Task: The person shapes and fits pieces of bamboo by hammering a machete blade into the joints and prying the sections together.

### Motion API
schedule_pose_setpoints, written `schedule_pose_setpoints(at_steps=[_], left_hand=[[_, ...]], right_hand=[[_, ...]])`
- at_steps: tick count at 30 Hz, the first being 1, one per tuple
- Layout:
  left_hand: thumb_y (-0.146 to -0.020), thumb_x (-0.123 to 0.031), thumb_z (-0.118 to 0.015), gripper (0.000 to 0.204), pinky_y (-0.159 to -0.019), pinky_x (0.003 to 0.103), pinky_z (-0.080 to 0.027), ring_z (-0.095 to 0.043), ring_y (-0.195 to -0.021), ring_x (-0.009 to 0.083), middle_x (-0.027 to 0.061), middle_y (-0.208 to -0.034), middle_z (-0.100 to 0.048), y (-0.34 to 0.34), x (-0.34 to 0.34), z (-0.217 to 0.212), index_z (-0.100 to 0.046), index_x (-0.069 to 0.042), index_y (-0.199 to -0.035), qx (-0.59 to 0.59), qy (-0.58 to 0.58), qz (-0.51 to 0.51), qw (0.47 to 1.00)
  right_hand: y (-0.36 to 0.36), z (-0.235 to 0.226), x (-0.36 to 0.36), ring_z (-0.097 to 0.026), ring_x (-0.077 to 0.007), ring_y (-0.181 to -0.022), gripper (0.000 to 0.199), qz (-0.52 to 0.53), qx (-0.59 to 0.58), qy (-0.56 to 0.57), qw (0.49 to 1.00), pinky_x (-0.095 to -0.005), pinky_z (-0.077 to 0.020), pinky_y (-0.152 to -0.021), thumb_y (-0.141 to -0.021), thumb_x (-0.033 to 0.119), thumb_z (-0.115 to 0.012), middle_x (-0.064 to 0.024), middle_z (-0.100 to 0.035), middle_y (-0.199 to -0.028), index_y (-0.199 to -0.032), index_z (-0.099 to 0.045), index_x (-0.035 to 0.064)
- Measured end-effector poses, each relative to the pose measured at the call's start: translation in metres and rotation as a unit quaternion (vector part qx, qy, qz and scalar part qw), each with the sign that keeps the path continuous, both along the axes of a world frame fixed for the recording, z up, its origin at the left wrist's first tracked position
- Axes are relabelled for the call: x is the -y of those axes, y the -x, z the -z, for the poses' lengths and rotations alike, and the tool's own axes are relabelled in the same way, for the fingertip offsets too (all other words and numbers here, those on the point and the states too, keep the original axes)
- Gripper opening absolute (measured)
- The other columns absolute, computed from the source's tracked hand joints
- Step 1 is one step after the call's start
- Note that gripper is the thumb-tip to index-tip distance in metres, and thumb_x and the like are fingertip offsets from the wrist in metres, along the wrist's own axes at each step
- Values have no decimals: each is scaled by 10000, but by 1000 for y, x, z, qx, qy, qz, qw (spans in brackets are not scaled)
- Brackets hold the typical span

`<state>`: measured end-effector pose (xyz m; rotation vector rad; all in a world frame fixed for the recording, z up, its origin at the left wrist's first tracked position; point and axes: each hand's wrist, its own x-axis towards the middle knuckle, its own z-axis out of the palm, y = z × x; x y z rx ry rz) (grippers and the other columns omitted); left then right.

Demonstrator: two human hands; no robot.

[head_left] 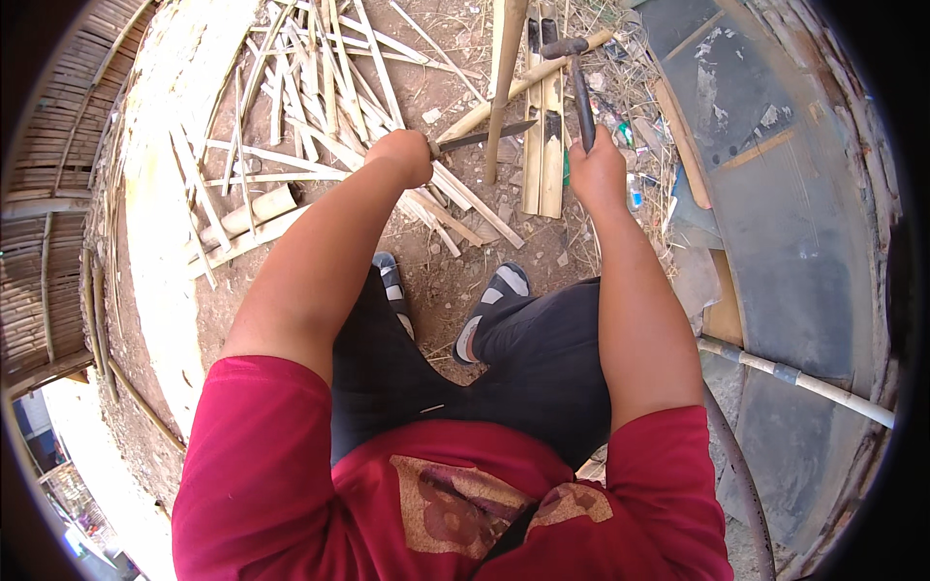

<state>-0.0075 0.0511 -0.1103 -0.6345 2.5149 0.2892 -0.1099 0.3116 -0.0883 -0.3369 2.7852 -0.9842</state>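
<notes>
My left hand (402, 158) is closed around the handle of a large knife (465, 141), its dark blade pointing right. The blade crosses an upright bamboo pole (506, 73); I cannot tell how deep it sits in the pole, if at all. The pole's upper end runs out of view. In my right hand (598, 167) is a hammer (583, 97), gripped by its dark handle, with the head raised at the far end, to the right of the pole. Split bamboo halves (551, 160) lie on the ground between the hammer and the pole.
Many split bamboo strips (334, 73) are heaped on the dirt at the far left. Nearer lies a thick bamboo piece (257, 211). Grey sheets (775, 242) stretch along the right side, with a pale pipe (794, 376) across them. Litter and straw (639, 145) lie beside the sheets.
</notes>
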Motion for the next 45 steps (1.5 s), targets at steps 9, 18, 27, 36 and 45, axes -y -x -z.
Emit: schedule_pose_setpoints(at_steps=[9,18,27,36,45], left_hand=[[-880,-162,-629,320,-955,422,-571,-701,-1128,330,166,-1207,-730,5,11,8,-756,-56,-1154,-1,-37,-6,999],[-896,-244,-618,296,-937,444,-561,-705,-1044,330,167,-1080,-742,22,26,34,-722,-83,-1121,-30,-24,36,999],[-903,-169,-593,308,-941,446,-577,-711,-1073,356,169,-1136,-746,43,23,26,-736,-57,-1152,-29,-32,106,993],[-913,-112,-592,301,-921,428,-590,-723,-1079,332,178,-1172,-739,36,-14,10,-743,-49,-1165,3,-26,81,996],[-935,-208,-592,284,-905,457,-580,-721,-1019,362,203,-1063,-747,16,-12,28,-741,-15,-1081,-37,-43,37,998]], right_hand=[[38,19,-22,-652,-317,-825,259,-63,48,-33,996,-446,-504,-773,-937,217,-637,-166,-665,-874,-1100,-632,17],[42,0,-57,-548,-140,-687,408,-86,-13,47,995,-342,-444,-638,-1019,431,-645,-62,-578,-717,-1003,-638,23],[34,53,-82,-531,-149,-682,474,-79,60,31,995,-339,-447,-637,-1031,477,-617,-53,-570,-714,-964,-640,9],[21,104,-80,-583,-228,-639,438,-70,17,-36,997,-386,-477,-640,-1047,439,-590,-135,-610,-703,-1031,-625,2],[17,99,-72,-643,-307,-646,409,-52,27,-40,997,-427,-481,-625,-1016,431,-627,-170,-642,-709,-990,-633,23]])
